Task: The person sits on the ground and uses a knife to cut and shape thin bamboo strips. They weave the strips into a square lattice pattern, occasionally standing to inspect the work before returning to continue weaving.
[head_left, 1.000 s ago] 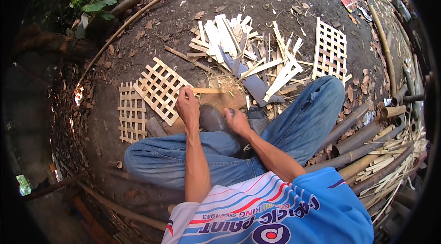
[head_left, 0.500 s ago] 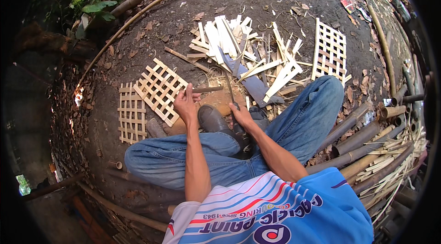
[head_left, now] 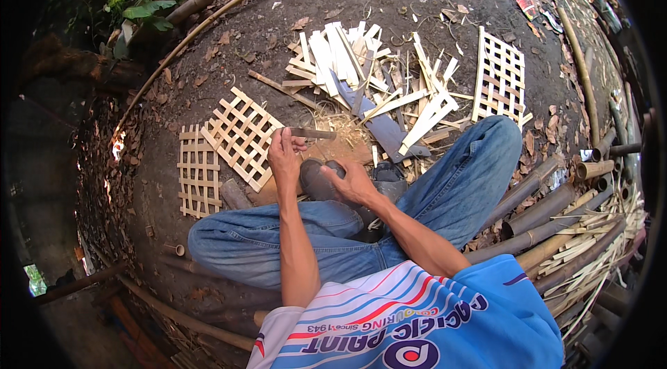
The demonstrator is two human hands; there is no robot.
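Observation:
My left hand (head_left: 283, 157) is closed on a short dark bamboo strip (head_left: 313, 133), which points right across a pale wooden block (head_left: 351, 141). Above my boots, my right hand (head_left: 356, 185) reaches left, with thumb and fingers stretched out apart. No knife shows in it; part of the palm side is hidden. Two woven bamboo lattice panels lie to the left: a tilted one (head_left: 243, 136) overlapping a smaller one (head_left: 199, 171). Beyond the block is a heap of pale split bamboo strips (head_left: 337, 56), with a flat grey-blue piece (head_left: 382, 126) lying among them.
A third lattice panel (head_left: 499, 74) lies to the right of my knee. Bamboo poles (head_left: 535, 202) and a bundle of thin slivers (head_left: 583, 251) lie at the lower right. A long bent pole (head_left: 208, 18) curves across the far side, near a green plant (head_left: 142, 7).
The black-handled knife that my right hand held upright is no longer visible in it. That hand has moved left and turned toward my left hand. The dark strip has shifted slightly.

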